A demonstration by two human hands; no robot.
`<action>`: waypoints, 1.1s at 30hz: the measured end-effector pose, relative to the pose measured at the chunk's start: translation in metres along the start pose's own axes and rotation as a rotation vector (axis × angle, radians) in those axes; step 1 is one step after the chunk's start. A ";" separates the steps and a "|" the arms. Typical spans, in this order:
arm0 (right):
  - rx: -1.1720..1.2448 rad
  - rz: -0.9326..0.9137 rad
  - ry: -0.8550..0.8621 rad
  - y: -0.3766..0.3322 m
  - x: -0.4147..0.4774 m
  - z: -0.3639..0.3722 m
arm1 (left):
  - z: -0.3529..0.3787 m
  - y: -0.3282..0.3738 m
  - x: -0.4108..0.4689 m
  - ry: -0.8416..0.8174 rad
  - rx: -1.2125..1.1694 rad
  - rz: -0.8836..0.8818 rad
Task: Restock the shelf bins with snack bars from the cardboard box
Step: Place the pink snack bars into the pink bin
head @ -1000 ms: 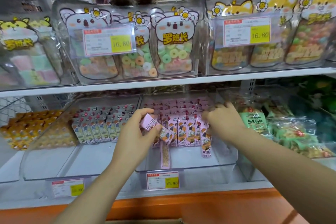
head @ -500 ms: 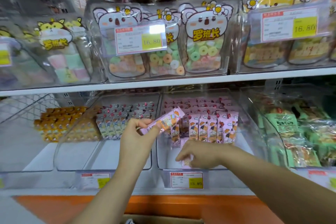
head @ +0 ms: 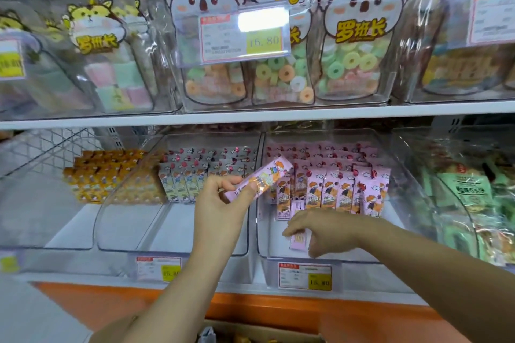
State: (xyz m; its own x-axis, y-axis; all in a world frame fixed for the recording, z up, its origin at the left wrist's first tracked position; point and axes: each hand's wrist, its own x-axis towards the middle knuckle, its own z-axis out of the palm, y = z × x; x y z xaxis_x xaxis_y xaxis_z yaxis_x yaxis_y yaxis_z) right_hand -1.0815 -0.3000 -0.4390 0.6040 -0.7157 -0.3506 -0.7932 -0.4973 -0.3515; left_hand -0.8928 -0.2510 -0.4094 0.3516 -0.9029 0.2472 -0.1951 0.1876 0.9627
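Shelf restocking under way: a person's left hand point(head: 220, 205) is pinching a pink snack bar point(head: 263, 178) by its lower end between thumb and curled fingers, holding it tilted in the air just in front of the clear pink-bar bin point(head: 362, 255). The right hand point(head: 327, 231) is reaching down into that bin, its fingers curled over a fallen bar point(head: 299, 241) that is lying flat on the bin floor, and appearing to pinch it. Behind, standing pink bars point(head: 334, 192) are filling only the back of the bin, leaving the front floor bare, and the neighbouring bin point(head: 172, 234) is looking much the same. The cardboard box point(head: 267, 335) is showing at the bottom edge, its contents blurred. The job is looking partway done, with both bars yet to be stood in the row.
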 end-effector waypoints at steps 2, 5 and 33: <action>-0.003 -0.005 -0.016 0.000 0.005 0.005 | 0.001 -0.003 0.000 -0.004 -0.002 -0.005; 0.011 -0.028 0.002 0.001 0.009 0.007 | 0.002 -0.004 -0.001 -0.015 -0.024 -0.019; -0.056 0.160 0.811 0.015 0.012 -0.042 | 0.022 0.000 0.014 -0.005 -0.137 -0.052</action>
State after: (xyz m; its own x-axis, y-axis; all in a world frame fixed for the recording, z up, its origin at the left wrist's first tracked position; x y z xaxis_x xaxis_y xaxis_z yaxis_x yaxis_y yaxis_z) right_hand -1.0896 -0.3363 -0.4117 0.2575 -0.9006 0.3500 -0.8803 -0.3681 -0.2994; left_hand -0.9079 -0.2724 -0.4088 0.3534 -0.9146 0.1963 -0.0496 0.1913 0.9803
